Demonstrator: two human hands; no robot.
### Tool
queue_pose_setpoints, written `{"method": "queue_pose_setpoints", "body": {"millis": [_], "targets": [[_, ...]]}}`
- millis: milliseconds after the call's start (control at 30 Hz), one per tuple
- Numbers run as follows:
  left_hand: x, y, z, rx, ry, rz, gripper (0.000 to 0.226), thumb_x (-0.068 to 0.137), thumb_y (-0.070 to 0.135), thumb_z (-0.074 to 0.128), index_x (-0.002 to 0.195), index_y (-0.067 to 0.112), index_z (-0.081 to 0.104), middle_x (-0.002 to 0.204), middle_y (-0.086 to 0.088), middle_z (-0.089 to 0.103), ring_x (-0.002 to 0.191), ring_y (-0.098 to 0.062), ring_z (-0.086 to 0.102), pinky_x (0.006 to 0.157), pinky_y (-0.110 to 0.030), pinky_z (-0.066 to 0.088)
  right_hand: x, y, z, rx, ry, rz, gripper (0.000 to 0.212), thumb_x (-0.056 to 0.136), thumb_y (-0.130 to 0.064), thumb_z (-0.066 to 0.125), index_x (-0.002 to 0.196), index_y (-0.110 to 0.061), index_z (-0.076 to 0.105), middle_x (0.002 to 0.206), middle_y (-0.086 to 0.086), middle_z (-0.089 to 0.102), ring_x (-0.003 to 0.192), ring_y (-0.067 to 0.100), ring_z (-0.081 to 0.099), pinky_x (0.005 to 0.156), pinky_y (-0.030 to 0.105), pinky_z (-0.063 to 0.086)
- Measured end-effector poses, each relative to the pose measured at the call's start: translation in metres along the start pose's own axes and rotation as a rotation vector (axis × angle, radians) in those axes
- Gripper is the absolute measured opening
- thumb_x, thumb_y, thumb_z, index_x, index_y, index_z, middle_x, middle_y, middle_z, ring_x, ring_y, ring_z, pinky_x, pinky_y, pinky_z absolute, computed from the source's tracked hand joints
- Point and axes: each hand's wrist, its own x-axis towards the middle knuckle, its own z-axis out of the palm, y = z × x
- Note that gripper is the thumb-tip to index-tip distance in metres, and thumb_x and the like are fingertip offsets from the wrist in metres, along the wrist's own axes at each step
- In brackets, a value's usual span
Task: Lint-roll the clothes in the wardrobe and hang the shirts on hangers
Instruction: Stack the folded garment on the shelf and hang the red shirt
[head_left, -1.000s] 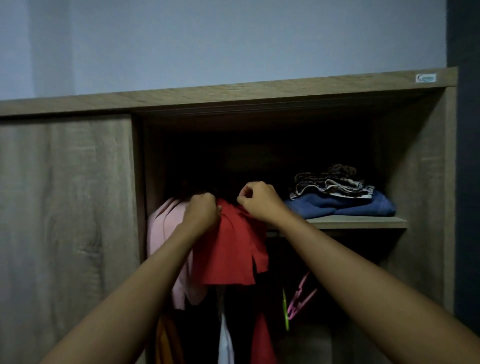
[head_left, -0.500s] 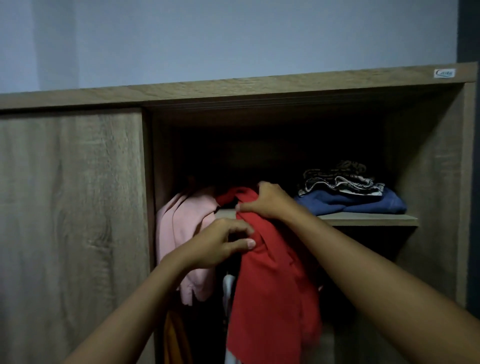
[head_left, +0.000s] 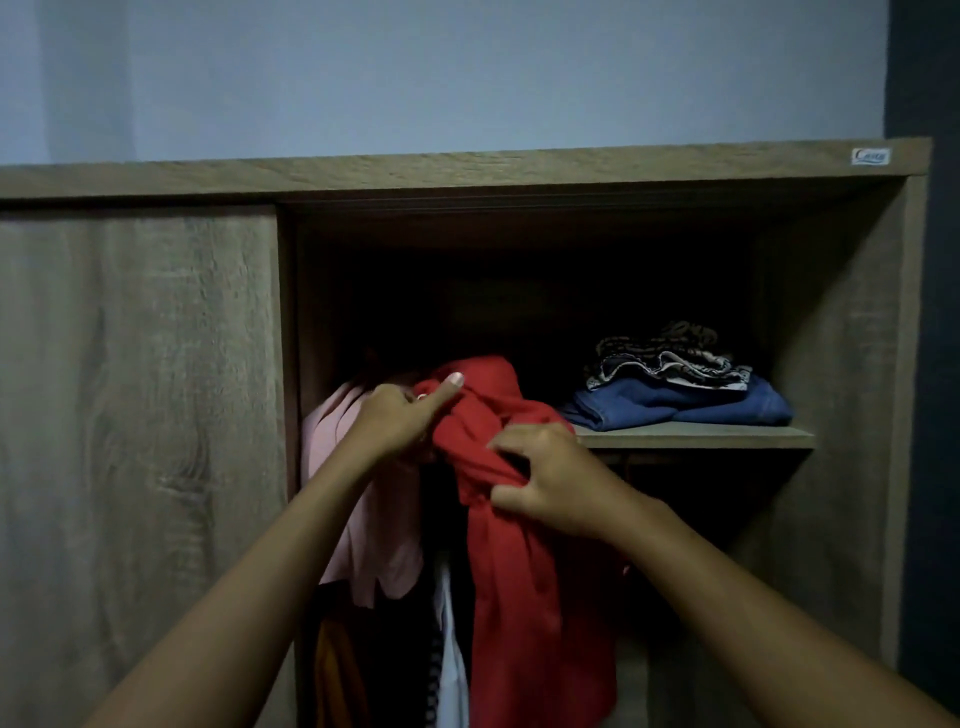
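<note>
At frame ctr, inside the open wardrobe (head_left: 841, 364), the red shirt (head_left: 524, 545) is gripped at its top by the left hand (head_left: 395, 421) and pinched lower by the right hand (head_left: 550, 478), prob. to seat it on a hanger (not visible).

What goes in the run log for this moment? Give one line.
stage: handling red shirt | left hand: gripping top | right hand: gripping lower | hanger: not visible | wardrobe: open

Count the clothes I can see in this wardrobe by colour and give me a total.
Red: 1
Pink: 1
Blue: 1
Patterned black and white: 1
White: 1
Orange: 1
Total: 6 that I can tell apart; the dark gaps may hide more.
</note>
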Motion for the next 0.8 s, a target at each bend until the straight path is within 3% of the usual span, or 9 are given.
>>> {"method": "queue_pose_setpoints", "body": {"millis": [67, 133, 233, 300, 400, 467, 600, 667, 800], "targets": [[0.006, 0.002, 0.006, 0.102, 0.014, 0.006, 0.057, 0.073, 0.067, 0.075, 0.057, 0.019, 0.050, 0.055, -0.001, 0.052, 0.050, -0.018, 0.051, 0.048, -0.026, 0.038, -0.008, 0.001, 0.007, -0.016, -0.098, -0.027, 0.017, 0.074, -0.028, 0.063, 0.087, -0.018, 0.064, 0.091, -0.005, 0.066, 0.083, 0.012, 0.058, 0.078, 0.032, 0.048], [0.010, 0.005, 0.010, 0.185, -0.014, 0.036, 0.055, 0.066, 0.062, 0.083, 0.060, 0.019, 0.050, 0.070, -0.001, 0.052, 0.065, -0.018, 0.052, 0.059, -0.033, 0.042, -0.010, 0.005, 0.009, -0.026, -0.120, -0.005, 0.014, 0.077, -0.030, 0.064, 0.086, -0.020, 0.062, 0.090, -0.006, 0.066, 0.083, 0.012, 0.058, 0.078, 0.036, 0.050], [0.008, 0.010, 0.011, 0.293, -0.037, 0.130, 0.056, 0.071, 0.048, 0.086, 0.097, 0.000, 0.073, 0.097, -0.014, 0.069, 0.094, -0.027, 0.067, 0.078, -0.033, 0.049, -0.005, 0.007, 0.002, 0.071, -0.172, 0.126, 0.024, 0.079, -0.044, 0.075, 0.088, -0.023, 0.068, 0.083, -0.009, 0.069, 0.077, 0.009, 0.062, 0.074, 0.032, 0.052], [0.003, 0.009, 0.010, 0.294, -0.034, 0.231, 0.061, 0.069, 0.048, 0.086, 0.103, -0.001, 0.075, 0.103, -0.018, 0.074, 0.097, -0.033, 0.069, 0.081, -0.040, 0.053, 0.003, 0.006, -0.009, 0.206, -0.024, 0.200, 0.027, 0.078, -0.047, 0.077, 0.084, -0.022, 0.072, 0.079, -0.007, 0.072, 0.074, 0.010, 0.066, 0.073, 0.031, 0.054], [-0.007, -0.001, 0.008, 0.301, -0.068, 0.389, 0.054, 0.064, 0.058, 0.072, 0.092, 0.012, 0.075, 0.081, -0.008, 0.074, 0.076, -0.029, 0.069, 0.066, -0.040, 0.052, 0.023, 0.011, -0.024, 0.176, 0.304, 0.268, 0.024, 0.080, -0.043, 0.078, 0.089, -0.022, 0.069, 0.080, -0.007, 0.069, 0.070, 0.005, 0.061, 0.071, 0.030, 0.053], [-0.013, -0.010, 0.010, 0.329, -0.084, 0.470, 0.058, 0.065, 0.062, 0.065, 0.101, 0.017, 0.075, 0.086, -0.001, 0.075, 0.078, -0.022, 0.068, 0.071, -0.038, 0.052, 0.037, 0.018, -0.028, 0.114, 0.324, 0.345, 0.042, 0.078, -0.047, 0.078, 0.109, -0.022, 0.064, 0.097, -0.004, 0.067, 0.081, 0.006, 0.059, 0.077, 0.026, 0.047], [-0.031, -0.023, 0.018, 0.457, -0.087, 0.613, 0.053, 0.072, 0.052, 0.070, 0.116, 0.023, 0.070, 0.098, -0.003, 0.072, 0.087, -0.023, 0.065, 0.073, -0.033, 0.048, 0.057, 0.030, -0.018, 0.040, 0.087, 0.553, 0.091, 0.073, -0.066, 0.071, 0.144, -0.016, 0.044, 0.139, 0.010, 0.055, 0.125, 0.026, 0.055, 0.100, 0.032, 0.044], [-0.037, -0.028, 0.021, 0.513, -0.118, 0.667, 0.047, 0.075, 0.049, 0.073, 0.115, 0.024, 0.068, 0.095, 0.000, 0.069, 0.086, -0.021, 0.061, 0.070, -0.031, 0.044, 0.064, 0.032, -0.014, 0.014, -0.011, 0.579, 0.079, 0.074, -0.063, 0.072, 0.134, -0.014, 0.056, 0.131, 0.011, 0.062, 0.116, 0.026, 0.062, 0.093, 0.031, 0.049], [-0.041, -0.024, 0.015, 0.463, -0.287, 0.714, 0.037, 0.079, 0.043, 0.077, 0.108, 0.021, 0.071, 0.095, 0.005, 0.072, 0.084, -0.011, 0.064, 0.072, -0.027, 0.047, 0.069, 0.023, -0.021, 0.006, -0.009, 0.535, 0.027, 0.073, -0.033, 0.078, 0.092, -0.014, 0.078, 0.090, 0.007, 0.076, 0.076, 0.017, 0.068, 0.063, 0.024, 0.053]]}}
